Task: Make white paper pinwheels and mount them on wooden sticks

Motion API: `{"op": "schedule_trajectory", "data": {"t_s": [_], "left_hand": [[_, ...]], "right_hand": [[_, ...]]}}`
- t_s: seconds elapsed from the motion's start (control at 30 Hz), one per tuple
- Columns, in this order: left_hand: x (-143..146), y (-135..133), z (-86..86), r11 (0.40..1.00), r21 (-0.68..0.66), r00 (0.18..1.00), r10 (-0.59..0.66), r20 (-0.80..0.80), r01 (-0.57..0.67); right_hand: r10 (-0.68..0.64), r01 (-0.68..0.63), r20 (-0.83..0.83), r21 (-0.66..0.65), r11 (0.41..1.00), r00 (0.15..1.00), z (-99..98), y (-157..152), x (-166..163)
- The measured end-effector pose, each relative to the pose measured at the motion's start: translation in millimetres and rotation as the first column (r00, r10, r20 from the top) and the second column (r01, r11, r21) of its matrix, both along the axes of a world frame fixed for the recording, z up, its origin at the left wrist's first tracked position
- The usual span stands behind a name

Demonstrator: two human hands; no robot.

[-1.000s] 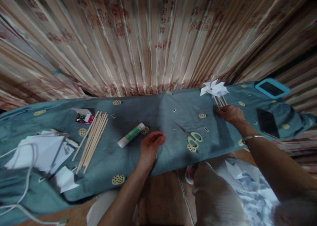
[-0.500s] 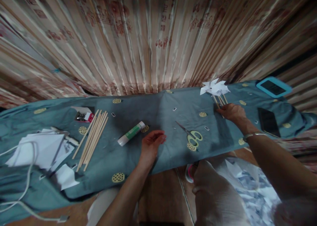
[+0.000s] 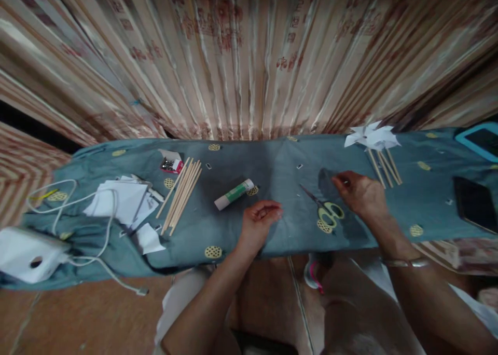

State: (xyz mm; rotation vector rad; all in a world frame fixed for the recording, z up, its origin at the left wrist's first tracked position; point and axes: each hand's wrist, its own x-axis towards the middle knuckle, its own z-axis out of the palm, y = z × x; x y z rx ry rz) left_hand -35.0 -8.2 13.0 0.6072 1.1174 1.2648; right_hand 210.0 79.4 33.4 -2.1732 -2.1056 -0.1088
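Note:
My left hand (image 3: 259, 221) rests on the blue-grey patterned cloth (image 3: 288, 235), fingers curled inward; what they enclose is hidden. A glue stick (image 3: 234, 194) lies just to its left. My right hand (image 3: 361, 195) hovers over the cloth with fingertips pinched together, right beside yellow-handled scissors (image 3: 328, 212). Whether the pinch holds anything is unclear. White paper pinwheels (image 3: 371, 137) on thin wooden sticks (image 3: 383, 165) lie beyond the right hand, apart from it.
A bundle of wooden sticks (image 3: 181, 194), a small red box (image 3: 171, 164) and a white paper pile (image 3: 120, 204) lie at left, with a white device (image 3: 27, 251) and its cable. A black phone (image 3: 476, 204) and a blue-cased tablet (image 3: 479, 139) sit at right. A striped curtain (image 3: 241, 59) hangs behind.
My right hand has let go of the pinwheel sticks and drawn back left toward the scissors. The view has shifted left. My left hand has stayed curled in place.

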Motion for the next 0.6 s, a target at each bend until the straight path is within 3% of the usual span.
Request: {"op": "schedule_trajectory", "data": {"t_s": [0.1,0.27,0.4,0.6], "left_hand": [[-4.3,-3.2,0.3,1.0,0.013,1.0,0.009,-0.01,-0.009],[-8.5,-5.5,4.4,1.0,0.009,1.0,0.01,0.029,-0.01],[-12.6,-12.1,10.3,1.0,0.011,0.999,-0.024,0.03,0.024],[-21.5,-44.5,39.6,0.989,0.034,0.984,-0.143,0.102,0.141]], "right_hand": [[0.155,-0.154,-0.153,0.012,0.988,0.976,-6.7,-20.8,-49.5],[0.317,-0.34,-0.494,0.046,0.939,0.809,-27.4,-54.2,-108.0],[0.361,-0.426,-0.608,0.041,0.904,0.707,-41.4,-67.1,-124.3],[0.383,-0.425,-0.574,0.066,0.903,0.724,-50.3,-67.6,-128.3]]}}
